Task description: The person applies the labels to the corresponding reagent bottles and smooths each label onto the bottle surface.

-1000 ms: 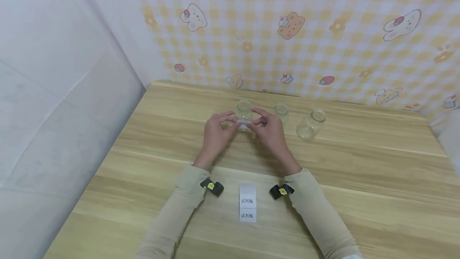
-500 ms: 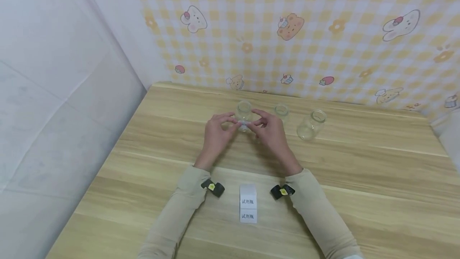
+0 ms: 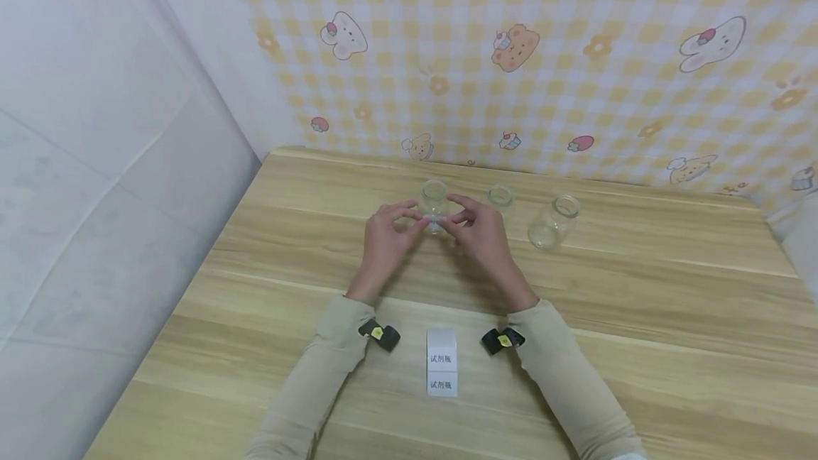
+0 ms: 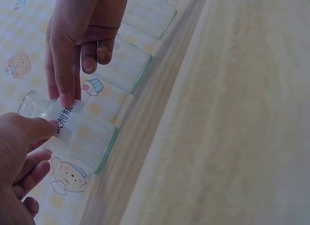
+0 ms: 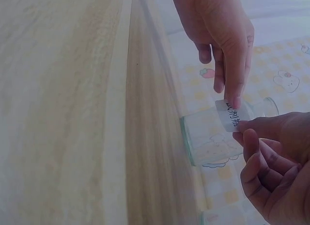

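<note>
A clear glass jar [image 3: 434, 194] stands upright on the wooden table, between my two hands. Against its front lies a white label [image 4: 72, 120] with black printed characters. My left hand [image 3: 387, 234] has its thumb at one end of the label and its index finger by the jar's side. My right hand [image 3: 479, 229] mirrors it, thumb on the label's other end. Both hands appear to pinch the label ends against the glass. In the right wrist view, the label [image 5: 229, 115] sits across the jar's side; thumbs and fingertips cover its ends.
Two more clear jars, a middle one [image 3: 500, 197] partly behind my right hand and another [image 3: 553, 222] farther right, stand on the table [image 3: 639, 275]. A strip of printed white labels [image 3: 442, 378] lies between my forearms. A checked, patterned wall covering [image 3: 575, 105] rises behind the table.
Both hands stay at the jar with the label, almost unmoved. The head view shifts very slightly.
</note>
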The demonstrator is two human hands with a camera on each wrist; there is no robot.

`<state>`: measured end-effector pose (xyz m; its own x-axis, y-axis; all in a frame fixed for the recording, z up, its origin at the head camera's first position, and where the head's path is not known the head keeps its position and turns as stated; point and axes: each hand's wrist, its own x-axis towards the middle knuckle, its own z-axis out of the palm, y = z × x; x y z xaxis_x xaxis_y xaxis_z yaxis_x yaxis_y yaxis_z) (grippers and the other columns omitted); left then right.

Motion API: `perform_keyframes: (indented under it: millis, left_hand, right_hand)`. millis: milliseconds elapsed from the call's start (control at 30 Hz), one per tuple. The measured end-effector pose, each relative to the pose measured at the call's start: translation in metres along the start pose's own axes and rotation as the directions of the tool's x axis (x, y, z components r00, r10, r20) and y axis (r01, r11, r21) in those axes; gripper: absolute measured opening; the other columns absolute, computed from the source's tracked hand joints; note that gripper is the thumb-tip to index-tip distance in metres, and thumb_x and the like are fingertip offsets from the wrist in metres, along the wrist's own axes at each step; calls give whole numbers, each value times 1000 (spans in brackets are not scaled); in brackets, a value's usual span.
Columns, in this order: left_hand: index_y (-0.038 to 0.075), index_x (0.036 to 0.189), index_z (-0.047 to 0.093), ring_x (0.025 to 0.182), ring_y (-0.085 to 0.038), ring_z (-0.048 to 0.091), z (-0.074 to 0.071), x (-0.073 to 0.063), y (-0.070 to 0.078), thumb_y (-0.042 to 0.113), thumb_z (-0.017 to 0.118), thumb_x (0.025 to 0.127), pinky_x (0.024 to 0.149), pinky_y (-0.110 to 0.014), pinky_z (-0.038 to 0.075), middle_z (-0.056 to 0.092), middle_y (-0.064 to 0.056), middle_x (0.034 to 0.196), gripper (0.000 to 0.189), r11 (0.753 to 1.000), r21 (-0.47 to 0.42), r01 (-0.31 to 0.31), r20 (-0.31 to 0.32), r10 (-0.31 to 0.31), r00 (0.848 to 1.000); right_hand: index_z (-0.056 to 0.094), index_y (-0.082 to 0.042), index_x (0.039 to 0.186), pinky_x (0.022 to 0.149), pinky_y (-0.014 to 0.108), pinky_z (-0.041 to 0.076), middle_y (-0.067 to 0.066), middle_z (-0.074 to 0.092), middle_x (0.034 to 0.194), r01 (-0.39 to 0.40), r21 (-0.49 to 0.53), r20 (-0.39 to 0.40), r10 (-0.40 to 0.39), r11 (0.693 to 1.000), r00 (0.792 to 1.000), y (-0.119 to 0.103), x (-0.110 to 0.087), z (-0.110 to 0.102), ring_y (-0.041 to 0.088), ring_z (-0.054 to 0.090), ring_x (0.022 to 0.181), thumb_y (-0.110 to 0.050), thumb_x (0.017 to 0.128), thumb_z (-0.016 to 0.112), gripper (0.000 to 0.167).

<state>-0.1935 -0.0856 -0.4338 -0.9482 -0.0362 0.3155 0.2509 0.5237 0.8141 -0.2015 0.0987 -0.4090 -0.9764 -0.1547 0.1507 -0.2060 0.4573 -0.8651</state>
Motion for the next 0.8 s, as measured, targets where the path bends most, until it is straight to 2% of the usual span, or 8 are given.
perform_keyframes:
  millis: [233, 567, 800]
  left_hand:
    - [10, 98, 76, 104, -26, 65, -1, -1, 0, 22, 84, 89, 89, -44, 51, 74, -8, 124, 17, 999, -34, 30, -1, -30, 1000]
    - [10, 99, 76, 102, -26, 65, -1, 0, 0, 22, 84, 89, 90, -45, 50, 75, -9, 122, 18, 1000, -28, 11, -3, -11, 1000]
    - [9, 97, 77, 101, -27, 66, -1, 0, -1, 21, 85, 88, 91, -46, 50, 75, -10, 120, 17, 1000, -22, -16, -11, 16, 1000]
  right_hand:
    - [64, -3, 138, 43, 26, 49, 18, 78, 91, -6, -1, 1, 6, 1000, 1000, 0, 0, 0, 36, 69, 58, -10, 93, 78, 47]
    - [63, -3, 138, 43, 28, 50, 17, 78, 91, -11, -19, 18, 11, 1000, 1000, -1, -1, -1, 35, 70, 58, -10, 94, 77, 47]
    - [64, -3, 137, 42, 28, 49, 16, 78, 90, 22, -61, 14, -21, 998, 1000, -1, -1, -2, 32, 70, 56, -10, 94, 77, 46]
